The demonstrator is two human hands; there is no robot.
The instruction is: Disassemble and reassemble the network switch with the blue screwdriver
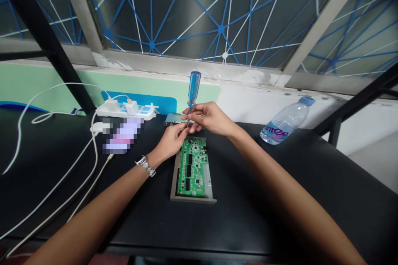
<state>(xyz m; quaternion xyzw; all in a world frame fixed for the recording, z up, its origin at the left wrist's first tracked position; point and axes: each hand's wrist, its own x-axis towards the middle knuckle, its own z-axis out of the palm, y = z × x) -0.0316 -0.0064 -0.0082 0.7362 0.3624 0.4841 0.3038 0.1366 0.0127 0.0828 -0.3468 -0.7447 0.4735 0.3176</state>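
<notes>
A green circuit board [194, 167] lies in an open grey metal case [192, 199] on the black table. My right hand [207, 118] is closed round the shaft of a blue-handled screwdriver [193, 87], which stands upright over the board's far end. My left hand [171, 140], with a metal watch at the wrist, pinches at the screwdriver's tip near the far left corner of the board. Whatever sits between those fingertips is too small to make out.
A white power strip [124, 110] with plugged chargers and white cables [59, 198] sits at the back left. A blurred patch [122, 134] covers something beside it. A plastic water bottle [286, 122] lies on its side at the right. A grey cover plate [172, 119] rests behind the hands.
</notes>
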